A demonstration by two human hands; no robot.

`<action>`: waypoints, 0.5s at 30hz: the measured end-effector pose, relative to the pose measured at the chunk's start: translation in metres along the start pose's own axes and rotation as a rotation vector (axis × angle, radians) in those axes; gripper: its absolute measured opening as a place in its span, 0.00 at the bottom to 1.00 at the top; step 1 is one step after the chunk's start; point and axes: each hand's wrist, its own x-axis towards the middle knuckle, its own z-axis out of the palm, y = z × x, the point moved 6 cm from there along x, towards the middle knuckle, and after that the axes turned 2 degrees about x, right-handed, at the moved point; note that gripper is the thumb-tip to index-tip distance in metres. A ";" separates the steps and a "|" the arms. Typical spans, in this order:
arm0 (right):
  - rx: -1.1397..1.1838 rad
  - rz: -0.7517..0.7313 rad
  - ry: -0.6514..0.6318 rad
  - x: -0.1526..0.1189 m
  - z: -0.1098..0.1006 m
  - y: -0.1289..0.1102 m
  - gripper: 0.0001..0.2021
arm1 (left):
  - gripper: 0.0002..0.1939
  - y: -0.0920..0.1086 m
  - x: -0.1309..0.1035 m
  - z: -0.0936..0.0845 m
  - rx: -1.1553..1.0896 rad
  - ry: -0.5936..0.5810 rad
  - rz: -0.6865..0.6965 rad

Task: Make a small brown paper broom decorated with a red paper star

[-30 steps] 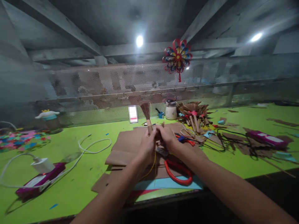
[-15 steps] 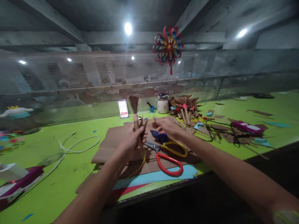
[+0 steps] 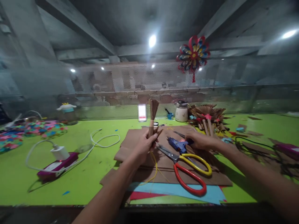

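A: Taking the head view, what worries you most?

B: The large scissors (image 3: 175, 158). They lie on the brown sheets (image 3: 130, 140) with their tips pointing toward the left hand (image 3: 144, 143), just beside it. A careless shift of that hand could, I'd judge, bring skin against steel.

A: Anything else?

B: The yellow string (image 3: 156, 167) hangs below the left hand and trails across the sheets near those scissors, so a quick lift might snag it. The blue glue gun (image 3: 176, 145) lies right by the right hand (image 3: 197, 140); if its nozzle is hot, a stray touch could burn.

A: And where does the paper bundle (image 3: 153, 117) sit in the grip?

B: The left hand is clenched around its lower, wrapped end. The splayed strips stand nearly upright above the thumb, clear of the fingers and well apart from the right hand.

A: Is the right hand grasping something?

B: A thin blade (image 3: 178, 134) shows at its fingertips, but they're dark and partly hidden, so I can't tell whether they clasp it or merely touch.
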 end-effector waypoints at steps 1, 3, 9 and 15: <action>0.009 -0.041 -0.002 0.000 -0.001 -0.001 0.07 | 0.16 0.000 -0.001 -0.001 -0.027 0.016 -0.018; -0.089 -0.079 -0.079 0.002 -0.001 0.000 0.07 | 0.13 0.000 -0.002 -0.002 -0.073 0.039 -0.053; -0.249 -0.003 0.348 0.016 -0.041 0.018 0.18 | 0.14 0.003 -0.003 -0.002 -0.113 0.002 -0.041; 0.414 0.215 0.552 0.007 -0.049 0.017 0.20 | 0.10 0.000 0.000 -0.011 -0.076 0.049 -0.025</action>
